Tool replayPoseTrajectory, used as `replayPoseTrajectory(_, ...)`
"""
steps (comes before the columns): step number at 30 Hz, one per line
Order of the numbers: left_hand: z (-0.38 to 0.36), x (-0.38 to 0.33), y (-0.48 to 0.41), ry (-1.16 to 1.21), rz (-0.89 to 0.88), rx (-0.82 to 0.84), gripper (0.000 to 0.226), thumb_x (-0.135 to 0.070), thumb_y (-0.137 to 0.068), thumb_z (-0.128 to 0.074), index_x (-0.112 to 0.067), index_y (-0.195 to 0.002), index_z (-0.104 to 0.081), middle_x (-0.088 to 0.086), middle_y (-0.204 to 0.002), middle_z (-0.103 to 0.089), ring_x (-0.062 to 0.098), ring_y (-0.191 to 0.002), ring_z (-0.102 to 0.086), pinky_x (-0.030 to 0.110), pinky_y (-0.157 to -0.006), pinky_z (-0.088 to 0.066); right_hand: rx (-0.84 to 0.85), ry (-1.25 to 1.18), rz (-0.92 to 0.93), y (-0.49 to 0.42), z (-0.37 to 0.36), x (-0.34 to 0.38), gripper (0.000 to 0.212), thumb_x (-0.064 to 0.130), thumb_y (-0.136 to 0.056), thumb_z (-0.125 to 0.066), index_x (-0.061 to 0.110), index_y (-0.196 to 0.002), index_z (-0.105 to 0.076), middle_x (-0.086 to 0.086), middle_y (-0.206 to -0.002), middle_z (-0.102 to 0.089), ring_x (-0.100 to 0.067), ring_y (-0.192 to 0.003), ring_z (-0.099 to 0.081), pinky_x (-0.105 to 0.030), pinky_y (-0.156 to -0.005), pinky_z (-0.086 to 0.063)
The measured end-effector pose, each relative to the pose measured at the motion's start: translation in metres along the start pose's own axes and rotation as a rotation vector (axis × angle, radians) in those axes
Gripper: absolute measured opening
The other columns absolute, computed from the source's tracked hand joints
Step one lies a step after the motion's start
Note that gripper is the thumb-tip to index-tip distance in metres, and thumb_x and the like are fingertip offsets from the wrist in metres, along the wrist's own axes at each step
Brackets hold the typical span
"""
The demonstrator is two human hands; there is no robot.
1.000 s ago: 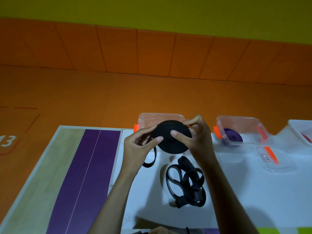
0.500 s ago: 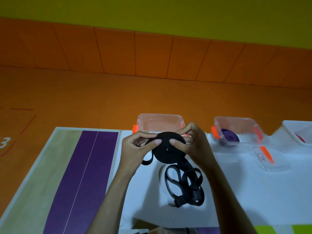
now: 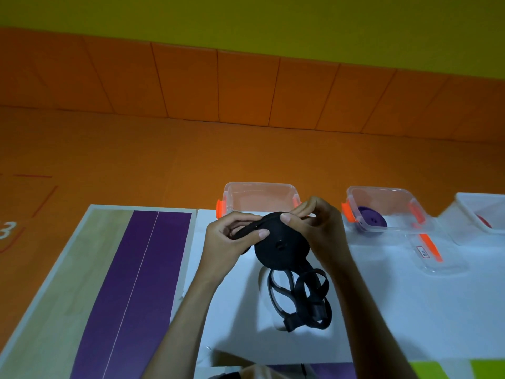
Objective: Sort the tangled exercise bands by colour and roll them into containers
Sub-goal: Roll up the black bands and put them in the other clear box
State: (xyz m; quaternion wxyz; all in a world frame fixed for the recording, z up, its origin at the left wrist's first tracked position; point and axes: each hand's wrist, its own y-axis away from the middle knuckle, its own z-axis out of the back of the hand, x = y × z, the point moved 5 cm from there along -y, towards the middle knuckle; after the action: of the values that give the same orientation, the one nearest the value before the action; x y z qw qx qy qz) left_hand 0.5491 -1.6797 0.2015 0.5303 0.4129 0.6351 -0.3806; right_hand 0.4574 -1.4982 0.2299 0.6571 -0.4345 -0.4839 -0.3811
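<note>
Both hands hold a black rolled band [image 3: 281,246] above the white table [image 3: 382,310]. My left hand [image 3: 229,242] grips the loose strap that feeds onto the roll's left side. My right hand [image 3: 314,228] pinches the roll's top edge between thumb and fingers. The unrolled rest of the black band [image 3: 300,299] lies in tangled loops on the table just below the roll. Behind the hands stands a clear container [image 3: 259,196] with orange clips, nothing visible inside. To its right, a second clear container [image 3: 382,210] holds a purple rolled band [image 3: 371,221].
A clear lid [image 3: 437,258] with an orange strip and a label lies right of the purple band's container. A white container [image 3: 481,214] with something red inside sits at the far right. A wooden board with a purple stripe [image 3: 131,283] covers the left side. Orange floor lies beyond.
The roll has tilted and dropped slightly toward the table. My left hand has slid round to grip the strap at the roll's left, and my right thumb now pinches its top edge.
</note>
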Motion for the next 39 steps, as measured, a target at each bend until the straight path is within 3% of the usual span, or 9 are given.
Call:
replayPoseTrajectory(2,0.004,-0.002,0.000,-0.021,-0.023,-0.006,0.029,-0.001,-0.077,-0.087,-0.007,-0.104,-0.077,0.002,-0.099,-0.080,0.015,-0.094,-0.076,0.022,-0.079,-0.057,-0.035,0.021,0.030,0.000,-0.001,0.002,0.024,0.011,-0.084,-0.085,0.015,-0.078,-0.062,-0.008,-0.081,-0.069,-0.024,-0.074,-0.070,-0.045,-0.066,-0.059)
replayPoseTrajectory(4,0.008,-0.004,0.000,-0.021,-0.028,-0.027,0.029,0.000,-0.075,-0.088,-0.006,-0.101,-0.078,0.001,-0.097,-0.080,0.015,-0.094,-0.076,0.022,-0.081,-0.057,0.013,0.062,0.061,0.002,-0.003,0.004,0.021,0.004,-0.087,-0.082,0.019,-0.086,-0.067,0.001,-0.085,-0.070,-0.013,-0.082,-0.069,-0.028,-0.070,-0.057)
replayPoseTrajectory(7,0.009,-0.009,0.000,-0.042,-0.058,-0.044,0.025,0.000,-0.073,-0.090,-0.009,-0.093,-0.079,0.002,-0.090,-0.079,0.015,-0.087,-0.075,0.021,-0.075,-0.057,0.132,0.012,-0.001,0.006,-0.010,0.002,0.024,0.009,-0.082,-0.085,0.019,-0.092,-0.065,0.000,-0.096,-0.072,-0.018,-0.094,-0.073,-0.040,-0.075,-0.064)
replayPoseTrajectory(12,0.007,-0.010,0.001,0.014,-0.072,-0.052,0.026,-0.001,-0.075,-0.088,-0.009,-0.097,-0.076,0.002,-0.094,-0.079,0.017,-0.091,-0.075,0.024,-0.076,-0.058,-0.030,-0.003,0.077,0.007,-0.009,0.010,0.027,0.017,-0.079,-0.087,0.024,-0.091,-0.064,-0.002,-0.091,-0.071,-0.028,-0.086,-0.073,-0.056,-0.065,-0.063)
replayPoseTrajectory(17,0.010,-0.008,-0.001,0.036,-0.100,-0.069,0.022,0.002,-0.074,-0.087,-0.006,-0.091,-0.076,0.002,-0.090,-0.078,0.013,-0.084,-0.073,0.020,-0.074,-0.056,0.138,0.134,0.044,0.007,-0.016,0.010,0.032,0.006,-0.082,-0.087,0.023,-0.097,-0.064,0.014,-0.098,-0.070,-0.010,-0.094,-0.072,-0.028,-0.071,-0.060)
replayPoseTrajectory(20,0.005,-0.006,0.000,0.055,-0.094,-0.069,0.023,-0.006,-0.073,-0.088,-0.008,-0.093,-0.078,0.002,-0.090,-0.078,0.013,-0.085,-0.074,0.020,-0.074,-0.056,0.056,0.154,0.029,0.006,-0.013,0.006,0.032,0.009,-0.077,-0.092,0.016,-0.087,-0.062,0.008,-0.086,-0.070,-0.008,-0.085,-0.070,-0.021,-0.064,-0.055)
replayPoseTrajectory(28,0.009,0.004,-0.002,0.116,-0.051,-0.090,0.039,-0.013,-0.076,-0.093,-0.015,-0.108,-0.071,0.015,-0.105,-0.077,0.034,-0.102,-0.075,0.042,-0.089,-0.061,-0.163,-0.004,0.007,0.014,-0.009,-0.006,0.032,0.002,-0.078,-0.089,0.013,-0.082,-0.059,-0.005,-0.086,-0.070,-0.019,-0.079,-0.073,-0.036,-0.060,-0.061)
replayPoseTrajectory(34,0.004,0.020,-0.005,0.040,0.031,-0.032,0.029,-0.017,-0.078,-0.087,-0.016,-0.103,-0.073,0.008,-0.101,-0.079,0.028,-0.098,-0.076,0.043,-0.087,-0.061,-0.145,-0.043,-0.079,0.008,0.006,-0.021,0.031,0.007,-0.079,-0.090,0.007,-0.086,-0.060,-0.008,-0.089,-0.069,-0.025,-0.084,-0.073,-0.043,-0.067,-0.062)
replayPoseTrajectory(39,-0.005,0.033,-0.017,0.011,0.089,-0.042,0.023,-0.001,-0.082,-0.084,-0.001,-0.092,-0.064,0.003,-0.102,-0.080,0.028,-0.087,-0.079,0.038,-0.073,-0.063,-0.108,-0.080,-0.145,-0.005,0.011,-0.042,0.030,0.009,-0.080,-0.088,0.006,-0.086,-0.059,-0.011,-0.089,-0.070,-0.030,-0.085,-0.073,-0.045,-0.068,-0.061)
